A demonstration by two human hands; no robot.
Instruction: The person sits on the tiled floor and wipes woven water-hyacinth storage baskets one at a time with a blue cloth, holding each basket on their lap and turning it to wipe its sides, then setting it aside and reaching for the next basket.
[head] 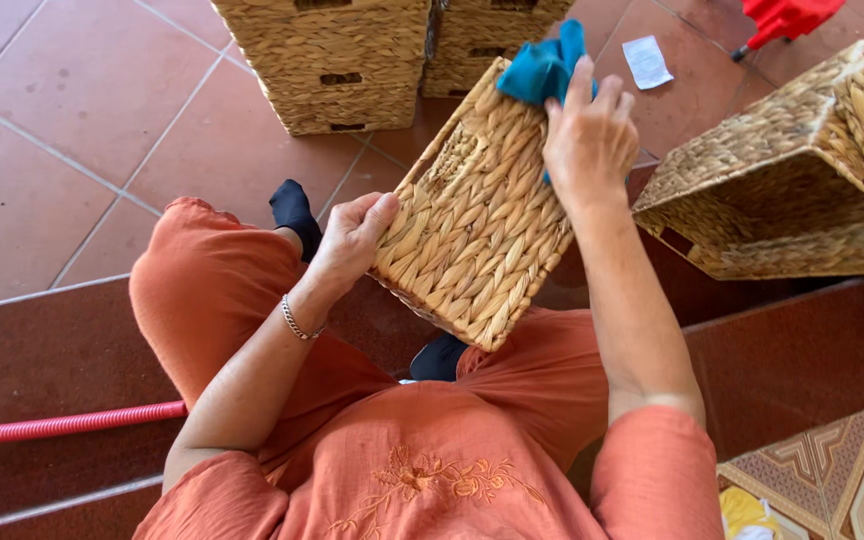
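1. Here, a woven straw basket (474,215) is propped over the seated person's lap, tilted with one flat woven side turned up toward the camera, which lays that face open to the cloth.
2. The left hand (352,240) closes its grip on the basket's lower left edge, thumb on the woven face and fingers wrapped behind, so the basket is braced from below and does not slide off the knees.
3. The right hand (587,135) presses a blue cloth (544,68) against the basket's upper right corner; its grip is bunched around the cloth, with the fingers spread flat over the weave, which suits a wiping stroke.
4. The person wears loose orange clothing (422,460) and dark socks (294,212), and sits on a dark red step (62,350) with feet down on the tiled floor (72,110).
5. Two more woven baskets (337,65) stand upright on the floor just beyond the feet, set side by side, touching or nearly so.
6. Another woven basket (772,195) lies tipped on its side at the right, near the right forearm, with further weave at the right edge of the view.
7. A red ribbed hose (62,425) runs along the step at the left, and a small white paper (647,60) lies on the floor past the cloth.
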